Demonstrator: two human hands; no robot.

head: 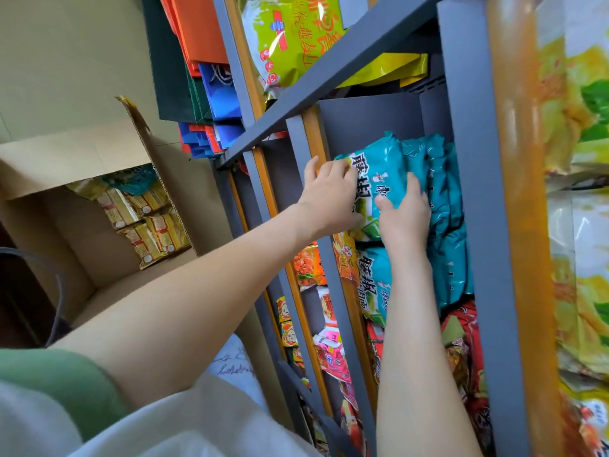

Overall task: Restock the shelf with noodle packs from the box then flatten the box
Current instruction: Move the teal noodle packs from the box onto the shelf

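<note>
Head view: you are mid-restock. Your left hand [329, 196] and right hand [403, 217] both grip one teal noodle pack [379, 183], seating it on the shelf [474, 225] against its teal neighbours [445, 209]. Next, likely let go and reach for the box [99, 268] (yellow packs [148, 222] lie inside). The pack's large characters seem to read 藤椒.

A grey metal shelf unit [474, 192] with orange edge strips fills the right of the frame. Teal plastic noodle packs [441, 199] stand packed together at centre right, with red packets [468, 341] beside them at lower right. A yellow-green printed bag [290, 37] lies at upper centre, and pink packets [331, 354] at lower centre.
</note>
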